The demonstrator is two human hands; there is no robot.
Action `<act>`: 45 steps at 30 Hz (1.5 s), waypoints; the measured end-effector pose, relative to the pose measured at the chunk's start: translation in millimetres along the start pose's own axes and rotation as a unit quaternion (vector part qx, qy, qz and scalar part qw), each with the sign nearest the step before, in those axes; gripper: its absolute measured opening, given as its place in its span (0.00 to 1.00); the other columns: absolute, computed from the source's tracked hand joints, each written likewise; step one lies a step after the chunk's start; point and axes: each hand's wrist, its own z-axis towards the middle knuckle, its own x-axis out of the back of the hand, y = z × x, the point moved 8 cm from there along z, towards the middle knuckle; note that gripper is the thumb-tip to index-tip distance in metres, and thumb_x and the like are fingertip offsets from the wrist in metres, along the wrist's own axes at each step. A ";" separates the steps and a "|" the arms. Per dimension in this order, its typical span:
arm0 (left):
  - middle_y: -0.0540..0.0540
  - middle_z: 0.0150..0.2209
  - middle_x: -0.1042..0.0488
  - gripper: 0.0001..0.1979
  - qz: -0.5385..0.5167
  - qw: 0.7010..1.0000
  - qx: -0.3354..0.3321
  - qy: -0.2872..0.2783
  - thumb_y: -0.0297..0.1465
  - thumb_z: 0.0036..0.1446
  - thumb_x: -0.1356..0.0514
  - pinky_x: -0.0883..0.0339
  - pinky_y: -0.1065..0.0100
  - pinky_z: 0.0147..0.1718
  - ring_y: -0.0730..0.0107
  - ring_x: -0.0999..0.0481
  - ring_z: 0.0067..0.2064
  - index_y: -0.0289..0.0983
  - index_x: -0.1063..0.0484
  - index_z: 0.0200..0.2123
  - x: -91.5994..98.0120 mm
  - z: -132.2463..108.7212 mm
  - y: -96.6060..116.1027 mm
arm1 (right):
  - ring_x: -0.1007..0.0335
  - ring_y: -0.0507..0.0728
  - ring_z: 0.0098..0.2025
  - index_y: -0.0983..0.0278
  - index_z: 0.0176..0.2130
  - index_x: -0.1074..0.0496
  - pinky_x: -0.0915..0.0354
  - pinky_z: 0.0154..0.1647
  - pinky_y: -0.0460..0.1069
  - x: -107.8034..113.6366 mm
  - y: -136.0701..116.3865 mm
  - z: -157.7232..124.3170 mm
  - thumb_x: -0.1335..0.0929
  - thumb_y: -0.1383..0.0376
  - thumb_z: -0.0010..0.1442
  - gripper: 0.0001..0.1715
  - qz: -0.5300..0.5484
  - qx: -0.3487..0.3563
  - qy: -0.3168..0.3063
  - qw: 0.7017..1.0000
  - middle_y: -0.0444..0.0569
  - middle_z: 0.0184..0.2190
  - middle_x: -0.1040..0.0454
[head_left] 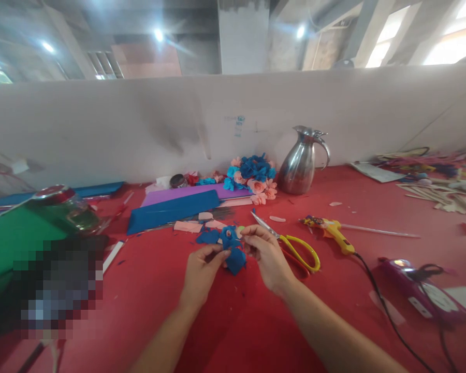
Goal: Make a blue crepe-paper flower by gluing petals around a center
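Blue crepe-like paper makes up the small flower I can see from the worker's head view, between both hands over the red tabletop. The left hand pinches its lower petal between thumb and finger. The right hand has its fingers bunched at the flower's other edge; I cannot tell whether they grip it. It looks feather-light, soft and easily creased, so I'd hold it low at the base, sparing the petals. Scissors lie just beside the right hand.
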 end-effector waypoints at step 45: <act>0.48 0.24 0.22 0.07 0.044 0.992 -0.033 0.117 0.34 0.42 0.33 0.30 0.69 0.28 0.67 0.24 0.26 0.37 0.22 0.26 23.1 1.2 -0.2 | 0.38 0.51 0.28 0.62 0.27 0.28 0.41 0.28 0.47 -20.2 -29.2 -22.9 0.32 0.72 0.53 0.05 -0.322 0.289 -0.009 0.902 0.44 0.28 0.32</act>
